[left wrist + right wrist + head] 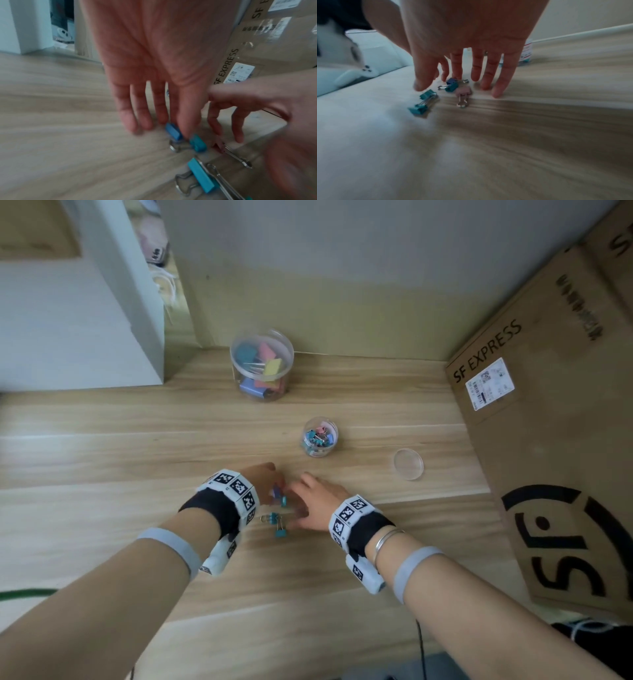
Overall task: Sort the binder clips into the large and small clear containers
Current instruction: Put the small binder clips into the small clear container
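Several small binder clips lie loose on the wooden table between my hands: a blue clip [173,130], a teal clip [197,144], another teal clip [200,174] and a pink clip [463,92]. My left hand [265,481] reaches down with straight fingers [130,121], the tips touching the blue clip. My right hand [308,498] hovers spread over the same pile, fingers [498,86] extended and holding nothing. The large clear container [262,364] with big clips stands at the back. The small clear container [320,436] with small clips stands just beyond my hands.
A clear round lid [408,463] lies right of the small container. Big cardboard shipping boxes [548,440] wall off the right side. A white cabinet [68,337] stands at the back left, and a wall closes the back of the table.
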